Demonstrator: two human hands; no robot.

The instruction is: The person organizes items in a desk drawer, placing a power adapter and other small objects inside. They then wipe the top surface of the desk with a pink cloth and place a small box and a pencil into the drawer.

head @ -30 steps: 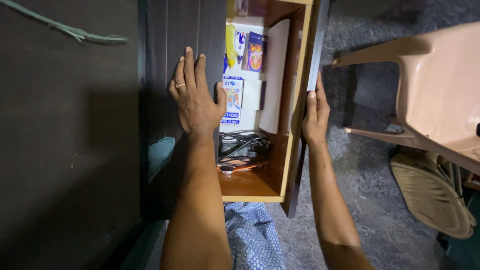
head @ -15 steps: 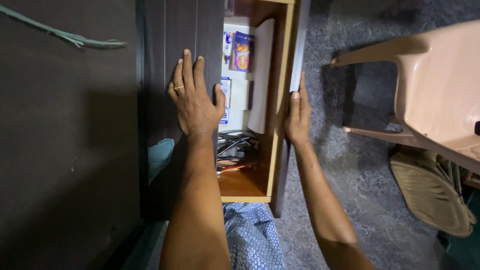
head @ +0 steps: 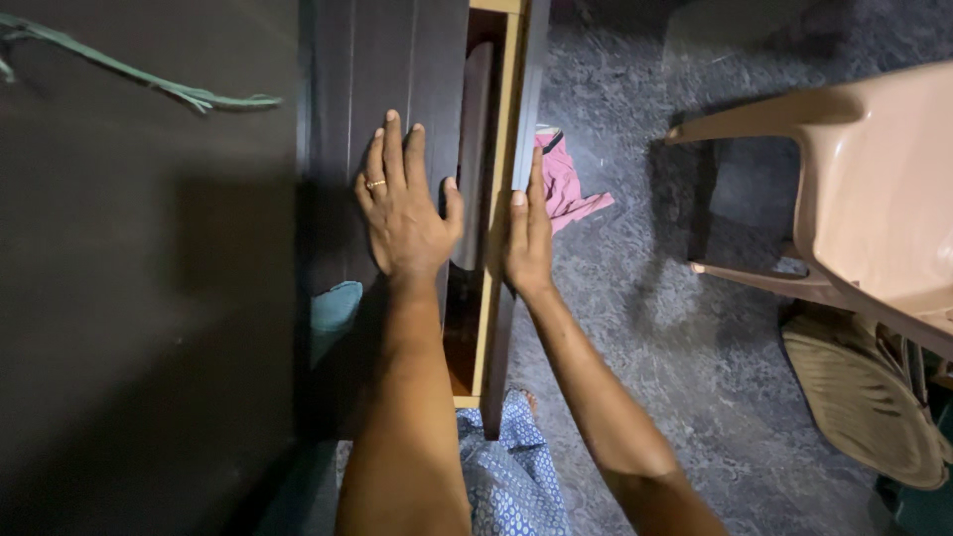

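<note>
Hands flank a wooden drawer (head: 493,298) that shows only a narrow gap beside the dark worktop (head: 377,89). The left hand (head: 407,213) lies flat on the worktop, grip spread, gripping nothing. The right hand (head: 526,238) presses its straight, closed fingers against the drawer's dark front (head: 526,99), near a pink cloth (head: 568,184) on the floor.

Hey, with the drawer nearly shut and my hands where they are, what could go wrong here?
1. The left hand lies flat on the dark desk top with its thumb at the edge over the narrow gap; the thumb could get pinched there.
2. The right hand presses the drawer front; its fingertips may slip round the edge.
3. The pale sheet standing inside the drawer might crumple or jam.
</note>
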